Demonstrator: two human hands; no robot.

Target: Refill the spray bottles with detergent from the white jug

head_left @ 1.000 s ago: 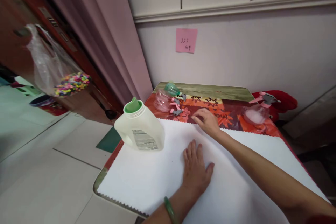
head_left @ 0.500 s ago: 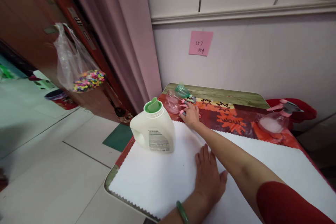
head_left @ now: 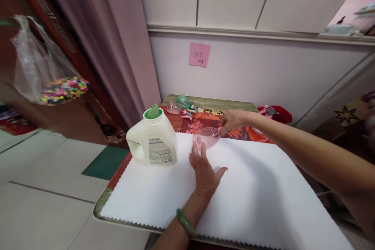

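My right hand (head_left: 233, 120) is closed on the neck of a clear pink spray bottle (head_left: 206, 138), which hangs tilted just above the white cloth (head_left: 249, 195). Below it, my left hand (head_left: 203, 168) reaches up with fingers spread, its fingertips touching the bottle's body. A green bangle sits on that wrist. A white jug with a green cap (head_left: 152, 137) stands upright on the cloth's far left corner.
More spray bottles, one with a green head (head_left: 184, 102), lie at the table's far edge on an orange patterned cover (head_left: 202, 121). A pink note (head_left: 199, 54) sticks to the wall. A plastic bag of coloured beads (head_left: 48, 74) hangs left by a curtain.
My right hand has picked up the pink bottle from the far left group and carried it back toward the cloth. My left hand has lifted off the cloth toward it. The view shifted.
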